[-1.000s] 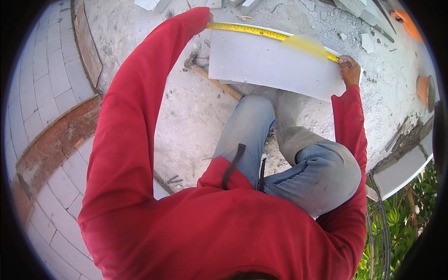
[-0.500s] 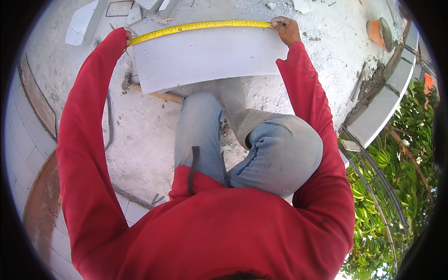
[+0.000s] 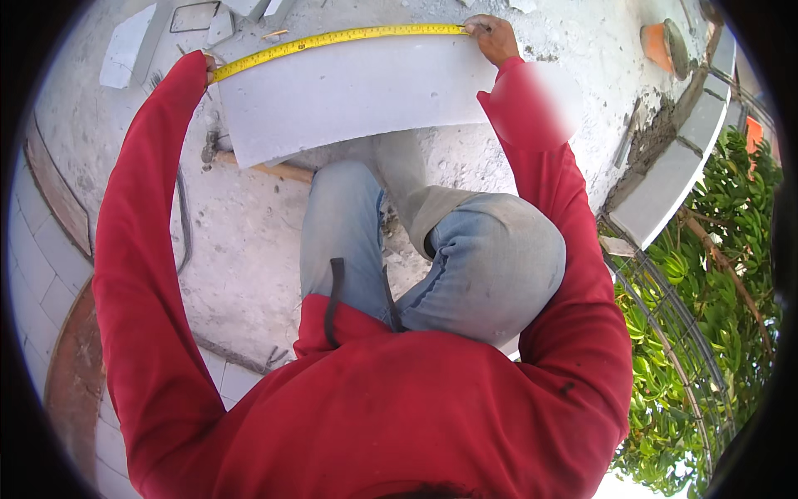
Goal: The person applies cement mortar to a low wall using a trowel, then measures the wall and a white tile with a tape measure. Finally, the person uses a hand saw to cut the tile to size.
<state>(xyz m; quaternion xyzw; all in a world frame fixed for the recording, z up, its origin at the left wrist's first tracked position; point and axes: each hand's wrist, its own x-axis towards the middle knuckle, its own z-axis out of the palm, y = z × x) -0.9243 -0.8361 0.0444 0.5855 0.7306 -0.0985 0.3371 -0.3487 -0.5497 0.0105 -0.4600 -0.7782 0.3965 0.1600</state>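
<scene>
- Right hand (image 3: 492,38): fingers closed together, pinching the far end of a yellow tape measure (image 3: 332,40) against the top right corner of a white tile (image 3: 349,96).
- Left hand (image 3: 209,63): almost wholly hidden by the red sleeve (image 3: 150,208); only a sliver shows at the tape's other end, at the tile's top left corner. Whether its fingers grip the tape or merely press on it cannot be told.
- Tape measure: stretched taut between the two hands, lying along the tile's far edge and touching it over the full length.
- Tile: flat, just ahead of the person's knees (image 3: 490,258), spanning the gap between both hands; its near edge rests over a strip of wood (image 3: 274,170).
- Containers: one orange bucket-like vessel (image 3: 662,48) on its side, well to the right of the right hand; contents not discernible.
- Surroundings: rough concrete floor (image 3: 241,241) under the tile; loose white tile offcuts (image 3: 125,50) just beyond the left hand; a grey block kerb (image 3: 673,183) and green foliage (image 3: 715,274) right of the right arm.
</scene>
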